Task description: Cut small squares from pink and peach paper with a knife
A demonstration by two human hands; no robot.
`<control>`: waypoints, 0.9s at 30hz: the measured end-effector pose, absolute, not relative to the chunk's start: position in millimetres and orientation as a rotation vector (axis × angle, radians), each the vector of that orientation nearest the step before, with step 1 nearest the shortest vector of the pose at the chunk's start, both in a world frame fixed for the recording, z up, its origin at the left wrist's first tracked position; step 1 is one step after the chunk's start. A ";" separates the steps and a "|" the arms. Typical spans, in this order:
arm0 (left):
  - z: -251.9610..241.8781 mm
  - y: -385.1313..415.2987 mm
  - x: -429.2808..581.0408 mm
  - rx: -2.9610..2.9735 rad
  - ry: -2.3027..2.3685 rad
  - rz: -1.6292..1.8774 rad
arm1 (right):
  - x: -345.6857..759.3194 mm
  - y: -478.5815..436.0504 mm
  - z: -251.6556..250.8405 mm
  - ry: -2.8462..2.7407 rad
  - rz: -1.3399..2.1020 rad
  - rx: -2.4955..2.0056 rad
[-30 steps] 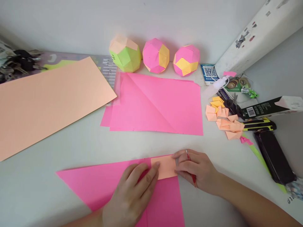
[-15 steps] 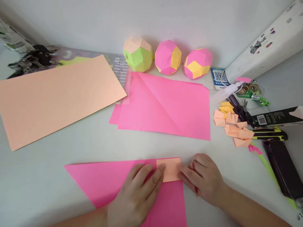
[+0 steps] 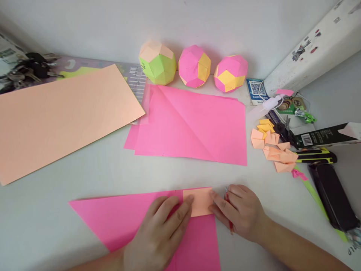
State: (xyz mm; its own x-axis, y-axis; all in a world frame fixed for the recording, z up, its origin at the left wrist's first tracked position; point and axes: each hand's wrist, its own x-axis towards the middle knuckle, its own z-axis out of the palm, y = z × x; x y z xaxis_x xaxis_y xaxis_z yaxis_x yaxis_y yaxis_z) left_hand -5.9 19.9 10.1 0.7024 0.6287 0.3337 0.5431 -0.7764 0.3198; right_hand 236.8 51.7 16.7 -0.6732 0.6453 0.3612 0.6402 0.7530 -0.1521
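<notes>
A small peach paper rectangle (image 3: pixel 200 203) lies on a folded pink sheet (image 3: pixel 197 241), close to its upper edge and right corner. My left hand (image 3: pixel 160 229) rests flat on the pink sheet, fingers stretched out, with a fingertip on the rectangle's left side. At the rectangle's right edge, my right hand (image 3: pixel 242 212) touches it with index finger and thumb. A thin red pen (image 3: pixel 227 195) with a metal-looking tip is tucked upright in the curled fingers of that hand.
Behind are more pink sheets (image 3: pixel 191 128), a large peach sheet (image 3: pixel 64 120) and three paper balls (image 3: pixel 194 66). On the right lie folded paper pieces (image 3: pixel 279 154), scissors (image 3: pixel 284 130), a yellow-black cutter (image 3: pixel 318 154) and a black case (image 3: pixel 332 195). Keys (image 3: pixel 25 71) sit far left.
The view has shifted slightly, so most things sit a little further left. My right index finger has moved up to the rectangle's upper right corner. My left hand stays on the paper.
</notes>
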 end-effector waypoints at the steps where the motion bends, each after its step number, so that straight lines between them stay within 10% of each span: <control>1: 10.1 20.1 -5.9 2.716 0.945 0.636 | 236.8 51.7 16.8 -2.557 0.022 -0.982; 27: 9.3 18.6 -4.6 2.717 0.987 0.622 | 239.5 57.7 19.3 -2.518 0.326 -1.030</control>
State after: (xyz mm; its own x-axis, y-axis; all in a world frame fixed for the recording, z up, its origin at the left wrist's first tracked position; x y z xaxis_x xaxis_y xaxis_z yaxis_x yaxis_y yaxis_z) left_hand -4.6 18.6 9.3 0.6916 0.6465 0.3219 0.5694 -0.7623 0.3077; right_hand 239.5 57.7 19.3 -0.6490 0.7098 0.2738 0.6166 0.7016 -0.3572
